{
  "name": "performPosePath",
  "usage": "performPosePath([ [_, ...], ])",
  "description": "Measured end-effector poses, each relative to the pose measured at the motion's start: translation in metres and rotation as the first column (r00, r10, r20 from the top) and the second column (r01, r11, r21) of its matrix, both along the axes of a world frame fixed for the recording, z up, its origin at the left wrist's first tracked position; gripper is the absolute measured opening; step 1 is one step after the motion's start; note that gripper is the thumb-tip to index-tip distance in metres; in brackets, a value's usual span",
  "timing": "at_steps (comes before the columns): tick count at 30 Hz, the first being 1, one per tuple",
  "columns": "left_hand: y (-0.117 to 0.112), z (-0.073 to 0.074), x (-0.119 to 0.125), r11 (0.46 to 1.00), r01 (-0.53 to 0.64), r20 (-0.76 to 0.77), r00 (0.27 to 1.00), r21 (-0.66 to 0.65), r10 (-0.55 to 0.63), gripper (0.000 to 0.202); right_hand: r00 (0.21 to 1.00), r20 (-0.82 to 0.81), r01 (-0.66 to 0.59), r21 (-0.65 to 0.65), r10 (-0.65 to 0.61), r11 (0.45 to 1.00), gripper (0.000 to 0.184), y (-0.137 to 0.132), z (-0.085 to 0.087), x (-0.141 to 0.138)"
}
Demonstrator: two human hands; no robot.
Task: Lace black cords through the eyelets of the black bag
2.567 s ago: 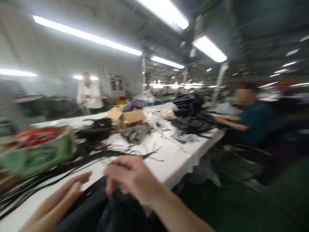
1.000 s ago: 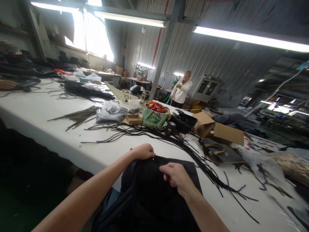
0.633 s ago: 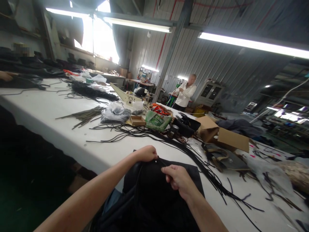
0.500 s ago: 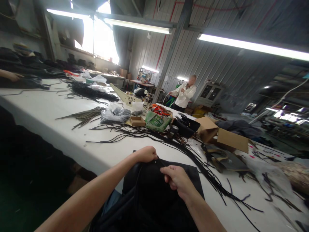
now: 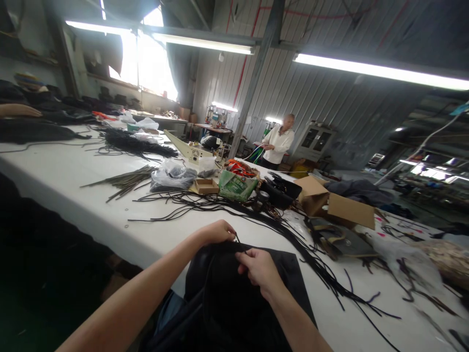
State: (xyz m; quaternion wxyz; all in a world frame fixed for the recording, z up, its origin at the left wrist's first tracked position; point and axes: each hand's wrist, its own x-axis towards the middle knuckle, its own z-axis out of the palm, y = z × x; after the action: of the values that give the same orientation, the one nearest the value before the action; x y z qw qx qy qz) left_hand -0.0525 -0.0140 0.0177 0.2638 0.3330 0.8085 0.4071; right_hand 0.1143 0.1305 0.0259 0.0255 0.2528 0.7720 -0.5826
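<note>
A black fabric bag [image 5: 234, 298] lies at the near edge of the white table [image 5: 66, 176], partly hanging over it. My left hand [image 5: 216, 231] is closed on the bag's top edge, pinching a thin black cord. My right hand [image 5: 258, 266] rests just to the right on the bag, its fingers pinched on the same edge. A long bundle of black cords [image 5: 286, 230] runs across the table just beyond my hands.
On the table stand a green bag [image 5: 236, 186], open cardboard boxes [image 5: 337, 203], a clear plastic bag [image 5: 172, 176], olive strips [image 5: 124, 180] and a dark cord heap [image 5: 135, 139]. A person in white [image 5: 278, 144] stands behind. Another person's hand [image 5: 18, 111] rests at far left.
The view swung from the right end of the table to the left and steadied. My hands, loose over the bag before, now pinch its top edge, and the right hand has closed in towards the left.
</note>
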Motion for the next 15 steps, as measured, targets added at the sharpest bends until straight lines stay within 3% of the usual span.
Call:
performPosePath([
  [9,0.007,0.003,-0.017,0.991,-0.022,0.217,0.975,-0.134,0.051,0.029,0.999,-0.018,-0.035,0.083,0.037,0.996,0.027,0.003,-0.006,-0.001],
  [15,0.018,0.009,-0.005,0.982,-0.065,0.179,0.979,-0.179,0.098,0.020,0.999,-0.035,-0.018,0.117,0.022,0.993,0.026,-0.001,-0.011,-0.003],
])
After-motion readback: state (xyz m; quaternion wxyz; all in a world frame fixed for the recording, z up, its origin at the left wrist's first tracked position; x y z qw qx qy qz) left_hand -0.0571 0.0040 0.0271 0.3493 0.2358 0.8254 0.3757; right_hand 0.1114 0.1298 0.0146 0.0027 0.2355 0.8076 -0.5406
